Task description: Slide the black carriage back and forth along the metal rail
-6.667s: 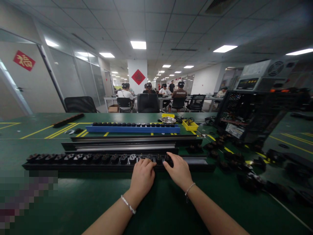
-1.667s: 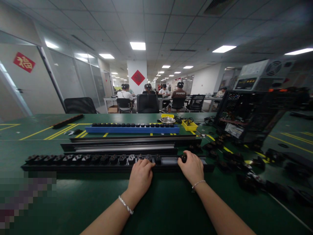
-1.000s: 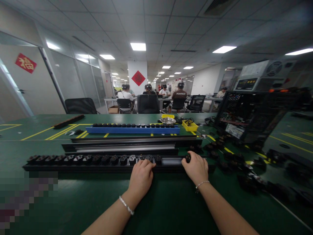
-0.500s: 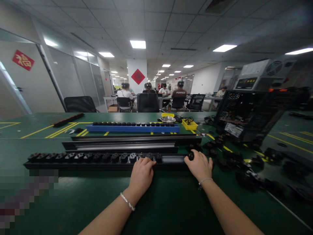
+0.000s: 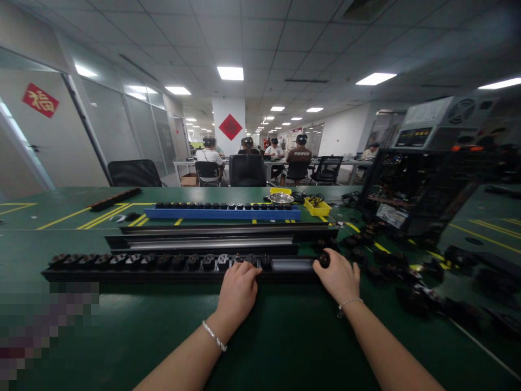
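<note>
A long black channel rail (image 5: 163, 276) lies across the bench in front of me, with a row of black socket modules (image 5: 163, 262) set in it from the left end to past the middle. My left hand (image 5: 240, 285) rests on the rail's near edge, its fingers curled over the edge and a few modules. Farther right, a bare silvery stretch of the channel (image 5: 292, 264) shows between my hands. My right hand (image 5: 338, 276) pinches a small black socket module (image 5: 324, 259) at the rail's right end. The fingers partly hide that module.
Behind lie empty black rails (image 5: 203, 243) and a blue rail (image 5: 222, 214) filled with modules. A metal bowl (image 5: 281, 199) and a yellow bin (image 5: 317, 208) stand farther back. Loose black parts (image 5: 423, 298) and an open computer case (image 5: 399, 190) occupy the right. People sit at far desks.
My right hand has shifted slightly right along the rail with the socket module. The left hand stays on the rail, and the view has moved very slightly.
</note>
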Motion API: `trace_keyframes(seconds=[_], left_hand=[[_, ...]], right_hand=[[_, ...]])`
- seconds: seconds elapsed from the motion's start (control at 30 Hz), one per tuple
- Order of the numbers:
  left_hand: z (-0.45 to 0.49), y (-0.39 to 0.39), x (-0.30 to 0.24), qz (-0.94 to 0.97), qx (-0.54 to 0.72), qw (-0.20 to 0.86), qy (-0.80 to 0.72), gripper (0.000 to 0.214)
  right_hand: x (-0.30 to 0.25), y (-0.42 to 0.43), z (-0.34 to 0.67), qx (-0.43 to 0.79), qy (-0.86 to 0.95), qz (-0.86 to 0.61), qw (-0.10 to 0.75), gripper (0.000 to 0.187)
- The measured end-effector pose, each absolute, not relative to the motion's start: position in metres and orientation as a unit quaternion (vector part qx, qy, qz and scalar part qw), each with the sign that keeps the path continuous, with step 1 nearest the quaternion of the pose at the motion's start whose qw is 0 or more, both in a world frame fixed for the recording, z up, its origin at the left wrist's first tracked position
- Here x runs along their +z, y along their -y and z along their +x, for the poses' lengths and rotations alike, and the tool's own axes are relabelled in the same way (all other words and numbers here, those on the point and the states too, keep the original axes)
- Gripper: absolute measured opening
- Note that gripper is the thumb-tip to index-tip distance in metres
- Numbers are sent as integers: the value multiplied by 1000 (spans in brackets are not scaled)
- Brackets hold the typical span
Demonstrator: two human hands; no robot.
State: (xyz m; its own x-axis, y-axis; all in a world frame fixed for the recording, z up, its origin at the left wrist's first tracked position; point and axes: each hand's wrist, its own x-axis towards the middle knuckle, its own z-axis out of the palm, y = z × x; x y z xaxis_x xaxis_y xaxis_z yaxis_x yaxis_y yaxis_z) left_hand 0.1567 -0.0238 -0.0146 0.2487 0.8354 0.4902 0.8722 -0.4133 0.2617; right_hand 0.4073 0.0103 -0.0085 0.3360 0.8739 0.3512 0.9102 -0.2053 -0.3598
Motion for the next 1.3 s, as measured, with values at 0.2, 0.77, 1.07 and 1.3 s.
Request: trace_keyframes(seconds=[0.2,0.77,1.07,1.3], left_hand=[[157,23,-15,-789,-290,29,540,30],[157,24,-16,-790,-288,33,540,30],[157,25,-15,-792,-290,35,536,31],[156,25,-17,-792,-297,41,532,31]], right_hand=[[-11,-9,417,-32,548,-797,252,52],[-19,-16,434,-77,553,-795,239,59],[-13,-17,438,-42,564,-791,236,57],[-11,-15,443,-11,542,-802,253,54]])
